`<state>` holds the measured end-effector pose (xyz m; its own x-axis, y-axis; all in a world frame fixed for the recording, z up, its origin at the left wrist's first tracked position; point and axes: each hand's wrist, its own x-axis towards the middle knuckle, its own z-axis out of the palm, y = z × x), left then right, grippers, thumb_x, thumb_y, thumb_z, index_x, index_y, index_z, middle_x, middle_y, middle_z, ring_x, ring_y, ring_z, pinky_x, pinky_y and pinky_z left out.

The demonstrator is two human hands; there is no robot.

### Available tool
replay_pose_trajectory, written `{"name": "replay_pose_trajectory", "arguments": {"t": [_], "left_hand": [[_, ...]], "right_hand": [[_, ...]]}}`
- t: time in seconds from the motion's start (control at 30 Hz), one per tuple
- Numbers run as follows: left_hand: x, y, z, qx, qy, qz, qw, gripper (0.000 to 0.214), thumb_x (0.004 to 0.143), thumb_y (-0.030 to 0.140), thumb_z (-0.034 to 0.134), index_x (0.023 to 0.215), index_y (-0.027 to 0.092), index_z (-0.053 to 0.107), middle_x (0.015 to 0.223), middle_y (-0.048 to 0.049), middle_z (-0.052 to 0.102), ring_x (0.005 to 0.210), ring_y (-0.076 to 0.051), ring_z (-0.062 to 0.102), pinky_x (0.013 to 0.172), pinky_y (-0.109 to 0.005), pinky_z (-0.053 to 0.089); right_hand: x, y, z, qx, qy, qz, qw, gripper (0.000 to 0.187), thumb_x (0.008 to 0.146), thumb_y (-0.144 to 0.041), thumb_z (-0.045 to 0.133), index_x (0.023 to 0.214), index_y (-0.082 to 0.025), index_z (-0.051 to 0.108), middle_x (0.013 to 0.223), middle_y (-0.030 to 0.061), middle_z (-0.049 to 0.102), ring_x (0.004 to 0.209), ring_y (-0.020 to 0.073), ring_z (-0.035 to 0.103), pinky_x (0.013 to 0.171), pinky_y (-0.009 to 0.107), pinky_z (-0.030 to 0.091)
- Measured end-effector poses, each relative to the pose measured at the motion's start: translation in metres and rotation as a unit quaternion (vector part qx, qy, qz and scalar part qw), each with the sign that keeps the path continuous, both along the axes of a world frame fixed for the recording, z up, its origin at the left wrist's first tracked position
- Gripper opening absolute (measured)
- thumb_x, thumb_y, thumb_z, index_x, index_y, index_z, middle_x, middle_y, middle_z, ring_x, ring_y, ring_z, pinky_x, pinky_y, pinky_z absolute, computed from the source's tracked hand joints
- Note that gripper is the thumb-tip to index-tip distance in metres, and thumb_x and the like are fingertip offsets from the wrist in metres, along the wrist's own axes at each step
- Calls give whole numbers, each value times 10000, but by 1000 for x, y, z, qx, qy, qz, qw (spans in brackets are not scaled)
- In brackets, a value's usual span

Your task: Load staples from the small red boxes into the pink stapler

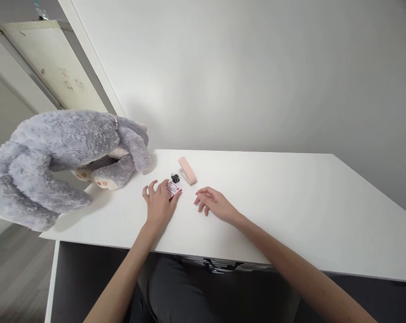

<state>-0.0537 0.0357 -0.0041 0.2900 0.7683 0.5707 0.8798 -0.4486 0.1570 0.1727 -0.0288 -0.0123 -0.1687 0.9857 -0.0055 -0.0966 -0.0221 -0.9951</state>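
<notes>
My left hand [159, 207] has its thumb and index finger on opposite edges of a small red-and-white box [173, 188] lying on the white table. The other fingers are spread to the left, and part of the box is hidden under the hand. Just behind the box sits a small black object [175, 178] with a pale tip, too small to name surely. A pink stapler [188, 170] rests to its right, lying at a slant. My right hand [216, 204] hovers over or rests on the table right of the box, fingers loosely bent and apart, holding nothing.
A large grey plush toy [75, 143] slumps over the left end of the white table [283, 202]. A pale wall [243, 80] rises along the table's back edge. A worn white cabinet [51, 67] stands at the far left.
</notes>
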Motion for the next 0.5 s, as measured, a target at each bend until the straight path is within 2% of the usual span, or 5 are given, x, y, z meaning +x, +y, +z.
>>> {"name": "replay_pose_trajectory", "arguments": {"t": [0.13, 0.27, 0.4, 0.5], "left_hand": [[-1, 1, -4, 3, -11, 9, 1000, 498, 978, 505, 605, 1325, 148, 595, 1173, -222, 748, 1377, -491, 461, 1149, -700, 245], [0, -3, -3, 11, -31, 10, 999, 484, 970, 424, 633, 1358, 144, 565, 1344, -236, 674, 1405, -474, 447, 1162, -680, 275], [4, -23, 4, 23, -23, -80, 996, 425, 977, 330, 631, 1368, 180, 558, 1470, -212, 582, 1433, -416, 446, 1167, -605, 352], [11, -46, 10, 21, -16, -157, 987, 351, 984, 263, 610, 1330, 213, 575, 1370, -172, 627, 1336, -358, 537, 1122, -542, 425]], "right_hand": [[0, -2, 4, -3, -4, -3, 1000, 337, 987, -516, 649, 1109, -203, 620, 1020, 85, 748, 719, 154, 708, 553, 270, 540], [-1, -3, 6, -4, -7, -7, 1000, 333, 985, -510, 653, 1104, -201, 620, 1017, 83, 744, 721, 155, 707, 550, 269, 532], [-2, -3, 6, -2, -6, -7, 1000, 329, 992, -505, 645, 1105, -196, 622, 1009, 79, 743, 721, 155, 708, 551, 268, 532], [-2, -4, 5, 8, -6, -5, 1000, 335, 990, -510, 647, 1107, -196, 626, 1002, 78, 748, 718, 154, 707, 550, 268, 530]]}}
